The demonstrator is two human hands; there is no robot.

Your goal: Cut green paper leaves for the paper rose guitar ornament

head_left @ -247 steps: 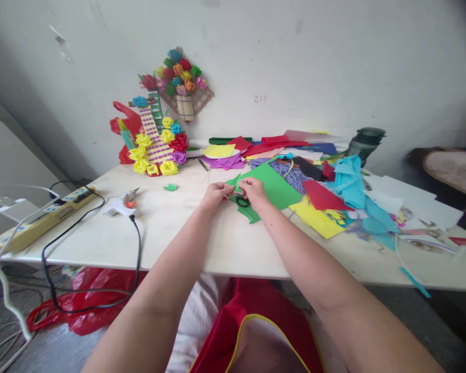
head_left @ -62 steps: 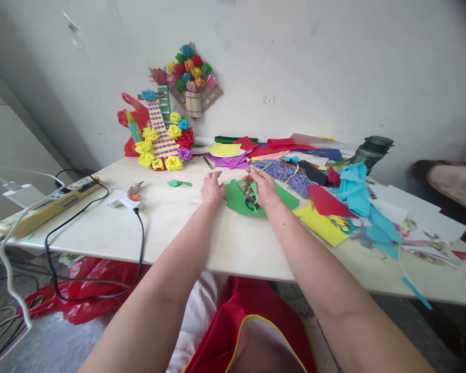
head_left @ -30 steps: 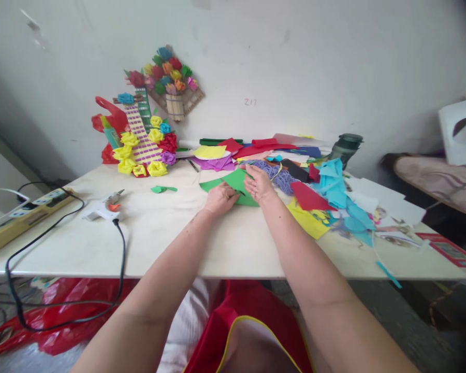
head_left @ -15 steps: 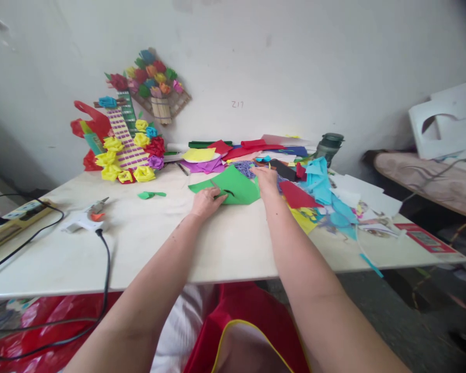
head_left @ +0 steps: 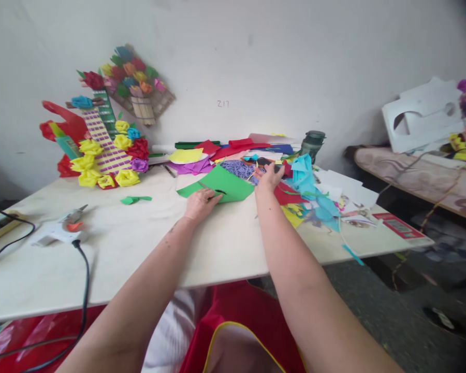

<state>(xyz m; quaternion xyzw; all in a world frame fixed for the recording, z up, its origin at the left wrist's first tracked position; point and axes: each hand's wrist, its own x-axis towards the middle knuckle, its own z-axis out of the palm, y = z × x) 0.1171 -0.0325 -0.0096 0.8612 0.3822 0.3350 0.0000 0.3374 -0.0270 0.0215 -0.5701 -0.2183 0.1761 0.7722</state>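
A green sheet of paper (head_left: 231,181) lies on the white table (head_left: 225,248). My left hand (head_left: 201,203) is on its near left edge, fingers closed around what look like scissors; a thin blade and a dark curved handle show, the rest is covered by the hand. My right hand (head_left: 270,176) is raised past the sheet's right corner, fingers spread, with nothing seen in them. Purple paper shreds (head_left: 235,170) lie beside it, and a red paper piece (head_left: 287,195) is just to its right. A small green cut-out (head_left: 135,199) rests at left.
A white glue gun (head_left: 62,230) with a black cord lies left, near a power strip (head_left: 0,225). Paper flower crafts (head_left: 104,137) stand behind. Crumpled blue paper (head_left: 303,176), a dark bottle (head_left: 312,146) and white sheets (head_left: 349,186) are at right. Coloured sheets line the wall.
My right hand has come off the green sheet's right corner, and its fingers have spread. My left hand stays on the sheet. The camera view has turned slightly right.
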